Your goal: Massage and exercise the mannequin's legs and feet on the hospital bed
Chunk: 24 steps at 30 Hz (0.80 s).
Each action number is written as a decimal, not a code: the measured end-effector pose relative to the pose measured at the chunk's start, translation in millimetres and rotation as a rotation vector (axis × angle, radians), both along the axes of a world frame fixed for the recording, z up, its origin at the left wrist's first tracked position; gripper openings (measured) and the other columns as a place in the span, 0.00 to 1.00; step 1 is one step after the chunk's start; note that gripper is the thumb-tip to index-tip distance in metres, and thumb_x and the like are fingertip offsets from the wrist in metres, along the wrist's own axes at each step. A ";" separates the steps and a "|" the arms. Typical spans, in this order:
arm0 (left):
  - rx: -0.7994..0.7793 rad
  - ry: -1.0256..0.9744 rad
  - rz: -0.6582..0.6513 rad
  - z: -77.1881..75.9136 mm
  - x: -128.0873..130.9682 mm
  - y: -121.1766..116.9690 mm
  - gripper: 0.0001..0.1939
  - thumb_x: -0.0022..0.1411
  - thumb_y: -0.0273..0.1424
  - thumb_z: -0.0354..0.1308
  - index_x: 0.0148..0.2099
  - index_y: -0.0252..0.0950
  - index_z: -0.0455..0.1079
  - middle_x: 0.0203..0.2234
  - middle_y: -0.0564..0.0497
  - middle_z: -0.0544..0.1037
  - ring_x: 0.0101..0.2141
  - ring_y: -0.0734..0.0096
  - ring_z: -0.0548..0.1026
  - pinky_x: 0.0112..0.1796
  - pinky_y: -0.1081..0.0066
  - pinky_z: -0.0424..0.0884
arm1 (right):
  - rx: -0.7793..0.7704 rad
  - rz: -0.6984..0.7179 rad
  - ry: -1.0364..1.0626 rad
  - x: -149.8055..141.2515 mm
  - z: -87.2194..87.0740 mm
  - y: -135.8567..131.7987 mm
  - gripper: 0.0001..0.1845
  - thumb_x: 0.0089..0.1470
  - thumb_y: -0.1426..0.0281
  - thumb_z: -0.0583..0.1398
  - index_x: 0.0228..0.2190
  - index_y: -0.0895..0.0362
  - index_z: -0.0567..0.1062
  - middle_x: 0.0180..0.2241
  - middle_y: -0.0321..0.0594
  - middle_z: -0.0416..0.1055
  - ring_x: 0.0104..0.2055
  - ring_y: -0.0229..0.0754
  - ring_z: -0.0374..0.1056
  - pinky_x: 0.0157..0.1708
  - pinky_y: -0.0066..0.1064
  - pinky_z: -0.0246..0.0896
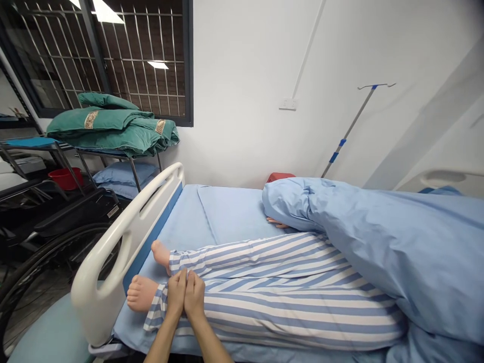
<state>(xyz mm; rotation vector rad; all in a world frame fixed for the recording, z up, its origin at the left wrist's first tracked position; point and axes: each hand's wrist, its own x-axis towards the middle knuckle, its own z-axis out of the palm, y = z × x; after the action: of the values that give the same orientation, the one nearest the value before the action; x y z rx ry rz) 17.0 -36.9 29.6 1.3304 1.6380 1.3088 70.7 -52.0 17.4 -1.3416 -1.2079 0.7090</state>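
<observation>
Those blue-and-white striped trousers [272, 302] lie stretched lengthwise on the bed [234, 209], creased, legs side by side, bare feet [142, 293] poking out

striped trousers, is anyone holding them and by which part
The left hand and right hand, side by side, appear closed on the trousers at the near lower leg, just above the cuff; their fingertips are hidden.

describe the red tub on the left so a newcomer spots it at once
From the bed's white footboard, look left to the wheelchair. Low behind the wheelchair, just left of the light blue pillows, sits the red tub. Its bright red sets it apart from the blue pillows and black wheelchair.
</observation>
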 end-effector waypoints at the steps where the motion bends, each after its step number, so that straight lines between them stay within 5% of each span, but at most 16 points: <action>1: -0.016 -0.060 0.049 5.6 2.2 -0.9 0.24 0.54 0.52 0.44 0.18 0.39 0.54 0.12 0.55 0.62 0.18 0.73 0.61 0.21 0.72 0.61 | -0.004 -0.001 -0.006 0.5 0.2 0.2 0.25 0.60 0.59 0.43 0.19 0.56 0.67 0.20 0.41 0.70 0.23 0.40 0.64 0.24 0.28 0.50; 6: -0.012 -0.201 0.129 10.8 5.8 -5.9 0.24 0.52 0.52 0.48 0.18 0.39 0.51 0.12 0.58 0.56 0.17 0.76 0.57 0.20 0.73 0.59 | -0.003 -0.015 0.003 -0.3 1.0 0.6 0.26 0.60 0.59 0.43 0.18 0.56 0.67 0.19 0.40 0.69 0.22 0.39 0.63 0.23 0.28 0.50; 12: 0.003 -0.088 0.105 -9.0 -1.2 -3.8 0.25 0.53 0.53 0.47 0.20 0.36 0.61 0.14 0.53 0.66 0.21 0.70 0.65 0.25 0.72 0.64 | -0.021 -0.032 -0.057 -2.0 -1.5 6.3 0.25 0.60 0.60 0.44 0.19 0.57 0.69 0.20 0.42 0.70 0.23 0.39 0.64 0.23 0.28 0.49; 19: 0.060 0.053 0.065 -12.1 4.0 -4.9 0.26 0.56 0.51 0.42 0.21 0.36 0.64 0.18 0.48 0.73 0.24 0.66 0.69 0.28 0.69 0.66 | -0.083 0.042 -0.108 10.0 12.2 14.0 0.25 0.59 0.62 0.44 0.18 0.57 0.69 0.20 0.41 0.70 0.23 0.38 0.63 0.23 0.27 0.48; 24: 0.086 0.185 -0.021 -21.4 3.8 -2.7 0.25 0.56 0.50 0.42 0.27 0.36 0.70 0.23 0.44 0.77 0.25 0.64 0.72 0.31 0.67 0.67 | -0.033 0.095 -0.162 22.3 6.9 2.2 0.25 0.61 0.63 0.43 0.21 0.58 0.70 0.21 0.40 0.70 0.23 0.37 0.63 0.24 0.27 0.47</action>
<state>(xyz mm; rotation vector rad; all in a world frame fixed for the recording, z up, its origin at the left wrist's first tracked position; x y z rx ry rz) 20.8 -39.6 8.2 1.5559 1.7011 1.2896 93.0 -49.7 24.4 -1.3975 -1.4023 0.6998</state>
